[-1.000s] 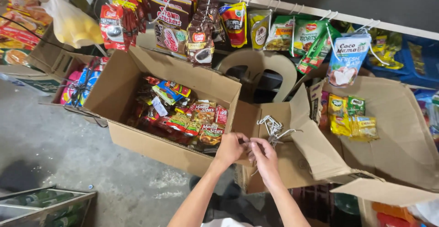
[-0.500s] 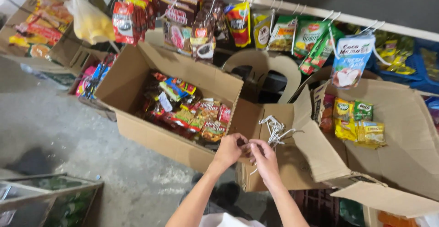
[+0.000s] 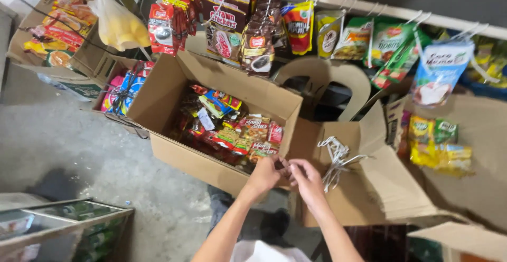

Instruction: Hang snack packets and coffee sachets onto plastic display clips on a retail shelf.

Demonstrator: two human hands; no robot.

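Observation:
My left hand and my right hand meet over the near corner of a big cardboard box, fingertips pinched together on something small and dark that I cannot make out. The box holds several red, yellow and green sachets. Just right of my right hand a bundle of white wire hooks lies on the flap of a smaller cardboard box.
Packets and sachets hang from a white rail along the top. A beige plastic chair stands behind the boxes. More open cartons with yellow packets sit right; boxes of goods lie left. A glass-topped case is at bottom left on the concrete floor.
The view has shifted so everything sits further right and lower in frame. My hands stay pinched together at the box corner, barely moved.

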